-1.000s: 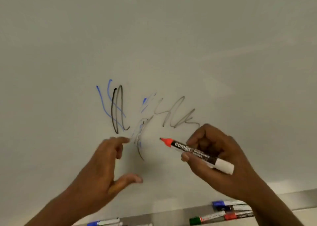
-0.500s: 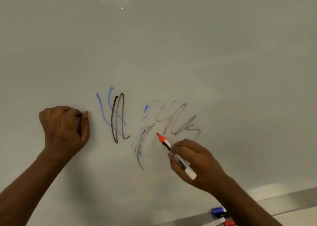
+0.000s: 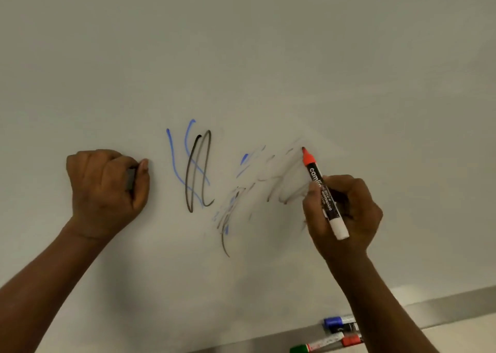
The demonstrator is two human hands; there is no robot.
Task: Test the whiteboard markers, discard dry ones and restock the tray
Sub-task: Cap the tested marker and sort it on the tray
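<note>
White board [image 3: 268, 57] fills my view, scribbled with blue, black and faint grey lines. My right hand [image 3: 346, 213] is clamped around a red marker [image 3: 322, 191], its tip touching the board. My left hand [image 3: 107, 186] is fisted around a dark cap [image 3: 130, 178]. More markers [image 3: 339, 328] lie in the tray [image 3: 442, 307] below.

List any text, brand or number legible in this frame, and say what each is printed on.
"camli", cut off by the fingers: white print on the black barrel of the red marker in the right hand.
Smaller white lines lower on that barrel: too blurred to read with confidence.
Labels on the markers in the tray: too small to read.
Scribbles on the whiteboard: test strokes, no words.
</note>
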